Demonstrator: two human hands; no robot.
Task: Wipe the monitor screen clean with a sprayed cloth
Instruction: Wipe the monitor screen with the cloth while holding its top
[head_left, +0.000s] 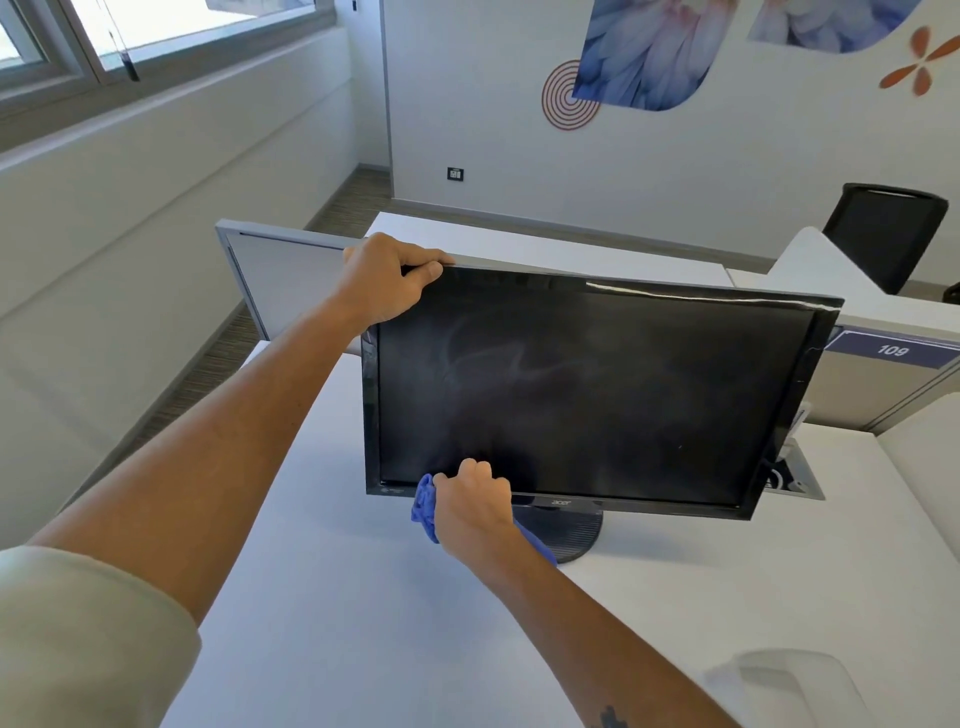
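Observation:
A black monitor (587, 395) stands on a round base on the white desk, its dark screen showing faint smears near the upper middle. My left hand (387, 278) grips the monitor's top left corner, fingers curled over the upper edge. My right hand (472, 506) holds a bunched blue cloth (425, 506) against the lower left part of the screen and bottom bezel. Part of the cloth trails out under my wrist toward the monitor base (563, 530).
The white desk (322, 597) spreads around the monitor. A grey partition panel (280, 280) stands behind at the left, and a divider with a "109" label (892, 351) at the right. A cable hatch (789, 478) lies behind the monitor's right edge. A black chair (885, 234) sits far right.

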